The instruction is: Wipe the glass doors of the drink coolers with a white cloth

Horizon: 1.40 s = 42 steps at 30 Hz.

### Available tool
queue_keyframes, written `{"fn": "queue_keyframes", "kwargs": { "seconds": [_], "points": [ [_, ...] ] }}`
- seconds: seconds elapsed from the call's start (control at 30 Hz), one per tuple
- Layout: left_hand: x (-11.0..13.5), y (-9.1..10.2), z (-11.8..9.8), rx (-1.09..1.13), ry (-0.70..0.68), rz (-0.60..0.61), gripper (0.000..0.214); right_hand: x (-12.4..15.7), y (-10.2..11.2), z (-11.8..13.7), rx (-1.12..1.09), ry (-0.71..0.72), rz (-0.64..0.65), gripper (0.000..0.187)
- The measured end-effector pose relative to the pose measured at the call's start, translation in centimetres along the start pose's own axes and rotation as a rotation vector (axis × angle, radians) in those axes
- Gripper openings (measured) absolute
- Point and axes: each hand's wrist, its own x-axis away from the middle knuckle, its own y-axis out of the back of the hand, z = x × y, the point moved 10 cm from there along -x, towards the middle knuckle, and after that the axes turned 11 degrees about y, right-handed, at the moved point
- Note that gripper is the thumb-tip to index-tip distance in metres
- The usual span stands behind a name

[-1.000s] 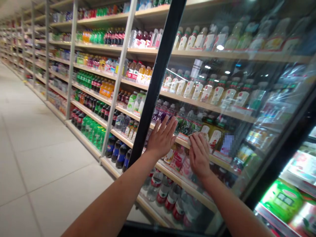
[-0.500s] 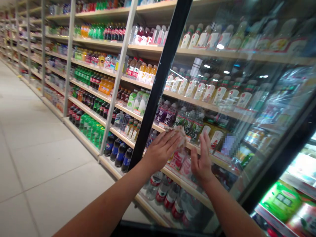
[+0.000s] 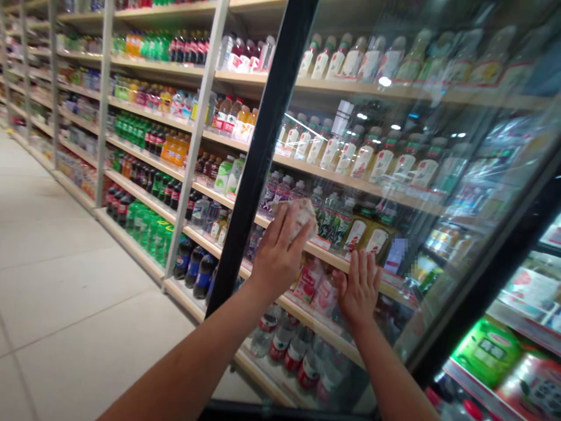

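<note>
My left hand (image 3: 276,251) presses a crumpled pale cloth (image 3: 298,215) flat against the glass door (image 3: 394,175), fingers closed over the wad, just beside the door's black frame (image 3: 258,158). My right hand (image 3: 360,287) lies open — fingers spread, palm on the glass — a little lower and to the right, holding nothing. Through the pane I see shelves (image 3: 350,93) of bottled drinks (image 3: 350,155); more rows of bottles run down the aisle on the left, above the pale tiled floor (image 3: 65,280).
</note>
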Motion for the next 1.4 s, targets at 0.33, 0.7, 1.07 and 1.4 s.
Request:
{"fn": "queue_keyframes", "kwargs": {
  "seconds": [0.33,0.7,1.07,1.4],
  "points": [
    [2.4,-2.7,-2.8,-0.048,-0.16,0.146,0.044,1.0,0.0,0.1,-0.021,-0.019,-0.031,0.069],
    [5.5,-2.3,-3.4,-0.048,-0.29,0.238,0.041,0.6,0.4,0.5,0.054,0.017,-0.04,0.066],
    [7.8,-1.2,-2.2,-0.018,-0.289,0.248,0.042,0.5,0.7,0.8,0.072,0.019,-0.041,0.064],
    [5.8,-0.3,-0.4,-0.034,-0.16,0.196,0.044,0.7,0.7,0.8,0.062,0.03,-0.059,0.064]
  ]
}}
